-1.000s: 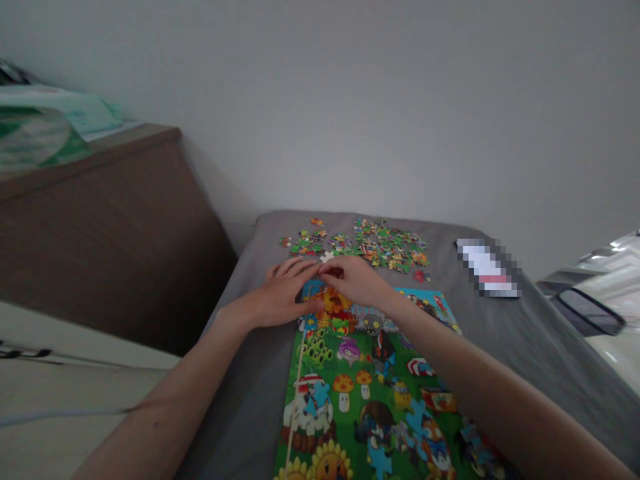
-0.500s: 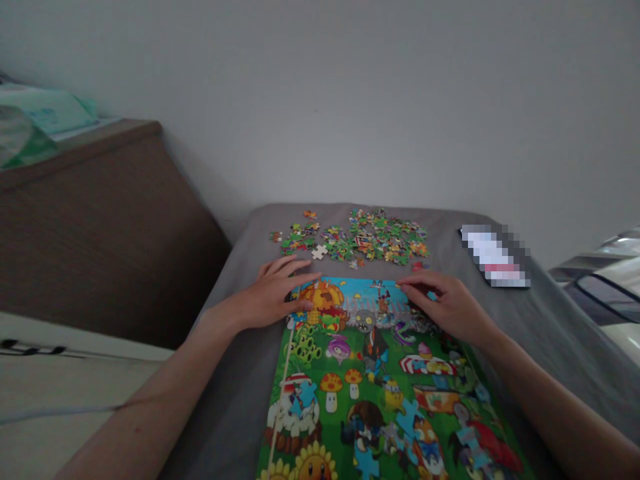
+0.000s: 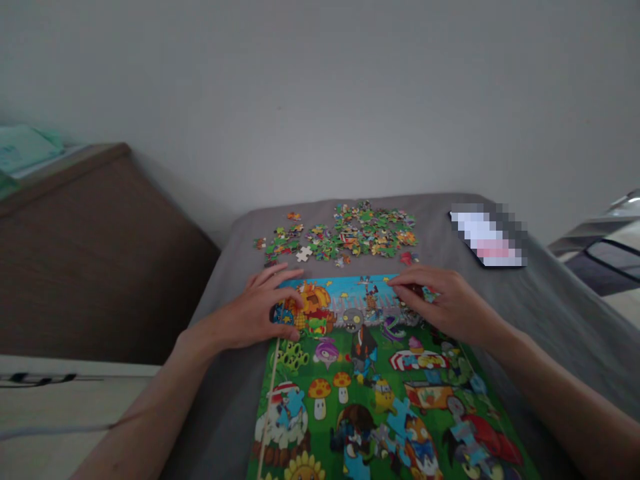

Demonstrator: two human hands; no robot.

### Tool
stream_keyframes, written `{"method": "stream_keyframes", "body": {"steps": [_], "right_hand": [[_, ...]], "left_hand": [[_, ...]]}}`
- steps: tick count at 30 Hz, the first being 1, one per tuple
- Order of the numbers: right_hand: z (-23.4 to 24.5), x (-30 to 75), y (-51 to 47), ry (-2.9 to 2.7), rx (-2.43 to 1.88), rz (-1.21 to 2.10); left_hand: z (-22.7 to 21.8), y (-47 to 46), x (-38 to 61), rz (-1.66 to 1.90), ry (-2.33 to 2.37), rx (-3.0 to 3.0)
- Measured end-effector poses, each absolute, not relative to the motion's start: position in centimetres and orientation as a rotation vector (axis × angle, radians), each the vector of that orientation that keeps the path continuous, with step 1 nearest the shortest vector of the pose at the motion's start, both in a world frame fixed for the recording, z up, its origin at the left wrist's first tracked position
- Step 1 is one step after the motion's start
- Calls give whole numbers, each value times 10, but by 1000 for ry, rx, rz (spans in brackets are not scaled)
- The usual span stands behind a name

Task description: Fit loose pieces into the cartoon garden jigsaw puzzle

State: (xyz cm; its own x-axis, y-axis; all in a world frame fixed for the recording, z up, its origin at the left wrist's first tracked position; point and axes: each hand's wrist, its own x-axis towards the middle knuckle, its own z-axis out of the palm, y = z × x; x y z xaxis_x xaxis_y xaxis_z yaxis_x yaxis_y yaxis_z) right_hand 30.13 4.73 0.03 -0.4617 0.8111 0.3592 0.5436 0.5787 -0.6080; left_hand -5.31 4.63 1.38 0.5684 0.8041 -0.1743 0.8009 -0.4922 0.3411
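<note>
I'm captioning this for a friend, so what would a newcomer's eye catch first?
Probably the colourful puzzle board, low in the middle, with the left hand at its far left corner and the right hand near its far right one. Just beyond it, loose puzzle pieces lie on grey cloth. Farther right sits a pixelated, phone-like device.

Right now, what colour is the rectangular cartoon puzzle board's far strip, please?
The far strip is blue with yellow stars; see the head view.
</note>
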Motion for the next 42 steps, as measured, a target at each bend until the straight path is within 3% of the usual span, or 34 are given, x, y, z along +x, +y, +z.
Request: {"method": "stream_keyframes", "body": {"steps": [35, 42], "right_hand": [[9, 305, 48, -2131, -1018, 491], [19, 314, 52, -2128, -1066, 525]], "left_hand": [[2, 54, -64, 72, 1402, 2478], [-1, 47, -76, -101, 1442, 2601]]}}
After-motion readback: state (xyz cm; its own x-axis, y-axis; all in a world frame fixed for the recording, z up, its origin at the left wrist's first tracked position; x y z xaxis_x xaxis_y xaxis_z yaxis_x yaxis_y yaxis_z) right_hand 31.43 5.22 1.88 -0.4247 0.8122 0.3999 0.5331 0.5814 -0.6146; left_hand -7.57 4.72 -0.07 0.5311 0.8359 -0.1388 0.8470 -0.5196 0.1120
